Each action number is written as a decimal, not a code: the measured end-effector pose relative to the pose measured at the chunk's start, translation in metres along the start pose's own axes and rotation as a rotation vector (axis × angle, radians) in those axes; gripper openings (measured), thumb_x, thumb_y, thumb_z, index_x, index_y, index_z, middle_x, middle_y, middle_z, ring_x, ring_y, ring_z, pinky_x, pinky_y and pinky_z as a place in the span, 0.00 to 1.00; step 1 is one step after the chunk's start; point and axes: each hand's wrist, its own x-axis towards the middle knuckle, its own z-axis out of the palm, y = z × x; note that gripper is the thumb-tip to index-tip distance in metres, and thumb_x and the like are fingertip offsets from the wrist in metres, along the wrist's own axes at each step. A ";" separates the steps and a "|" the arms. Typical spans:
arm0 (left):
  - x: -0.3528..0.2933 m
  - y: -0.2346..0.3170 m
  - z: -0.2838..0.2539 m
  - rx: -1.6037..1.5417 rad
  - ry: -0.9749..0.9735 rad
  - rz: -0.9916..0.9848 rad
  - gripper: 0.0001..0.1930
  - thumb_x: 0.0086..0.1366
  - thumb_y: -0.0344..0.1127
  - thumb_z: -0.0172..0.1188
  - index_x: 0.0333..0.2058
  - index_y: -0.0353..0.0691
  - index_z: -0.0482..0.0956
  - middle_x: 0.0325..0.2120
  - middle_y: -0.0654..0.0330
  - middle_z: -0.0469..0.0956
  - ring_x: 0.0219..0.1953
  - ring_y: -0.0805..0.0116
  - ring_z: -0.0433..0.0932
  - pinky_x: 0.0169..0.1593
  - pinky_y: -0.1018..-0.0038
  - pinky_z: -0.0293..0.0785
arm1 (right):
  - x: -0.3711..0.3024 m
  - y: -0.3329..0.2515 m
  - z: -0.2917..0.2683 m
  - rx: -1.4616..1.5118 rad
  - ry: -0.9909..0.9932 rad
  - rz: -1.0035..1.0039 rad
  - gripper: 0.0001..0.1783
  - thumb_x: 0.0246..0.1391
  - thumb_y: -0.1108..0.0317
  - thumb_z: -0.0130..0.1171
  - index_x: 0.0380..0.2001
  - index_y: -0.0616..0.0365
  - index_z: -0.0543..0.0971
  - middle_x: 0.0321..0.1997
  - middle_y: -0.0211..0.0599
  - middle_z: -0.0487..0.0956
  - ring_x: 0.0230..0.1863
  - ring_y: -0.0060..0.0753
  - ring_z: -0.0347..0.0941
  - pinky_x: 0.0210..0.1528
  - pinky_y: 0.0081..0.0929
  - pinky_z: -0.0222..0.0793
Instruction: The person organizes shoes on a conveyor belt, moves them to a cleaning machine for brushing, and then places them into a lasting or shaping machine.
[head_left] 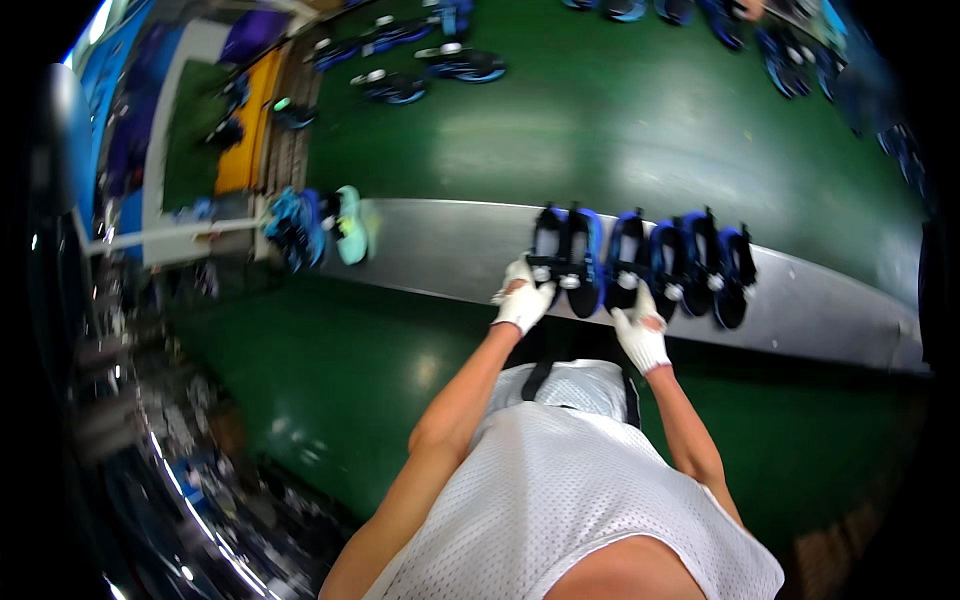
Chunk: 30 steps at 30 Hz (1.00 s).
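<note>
On a long grey metal ledge (450, 235), a row of black-and-blue shoes stands with toes toward me. My left hand (523, 298), in a white glove with bare fingertips at least in part, grips the front of the leftmost shoe (546, 240). A dark strap crosses this shoe and the neighbouring blue-edged shoe (580, 250). My right hand (643, 332), also gloved in white, holds the toe of the third shoe (625, 255) between thumb and fingers. Several more black-and-blue shoes (702, 250) stand close together to its right. The undersides of the fingers are hidden.
A mint-green shoe (350, 228) and a blue-black bunch of shoes (295, 228) sit at the ledge's left end. More dark shoes (465, 64) lie on the green surface (560, 120) beyond. Dark shoes (785, 60) stand far right, where a person's hand (750, 9) shows. A yellow panel (250, 120) is at left.
</note>
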 end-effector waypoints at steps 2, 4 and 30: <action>-0.004 -0.015 -0.008 -0.026 -0.047 -0.021 0.31 0.60 0.41 0.65 0.60 0.38 0.69 0.55 0.40 0.74 0.59 0.37 0.72 0.61 0.49 0.69 | -0.009 0.022 0.013 -0.020 0.108 -0.160 0.44 0.55 0.62 0.65 0.70 0.69 0.59 0.52 0.58 0.79 0.51 0.51 0.81 0.57 0.40 0.73; -0.025 -0.039 0.000 -0.004 -0.010 -0.031 0.36 0.62 0.44 0.64 0.66 0.38 0.64 0.61 0.41 0.69 0.65 0.40 0.67 0.66 0.50 0.64 | -0.014 0.053 0.010 -0.068 0.104 -0.257 0.43 0.56 0.67 0.64 0.71 0.68 0.59 0.59 0.56 0.76 0.51 0.47 0.81 0.56 0.37 0.75; -0.322 -0.421 -0.094 -0.338 0.181 -0.767 0.36 0.63 0.56 0.61 0.65 0.43 0.70 0.56 0.52 0.79 0.60 0.50 0.76 0.64 0.56 0.70 | -0.121 -0.081 0.267 0.259 -0.446 -0.010 0.31 0.66 0.66 0.55 0.68 0.65 0.63 0.39 0.40 0.79 0.32 0.28 0.76 0.33 0.28 0.77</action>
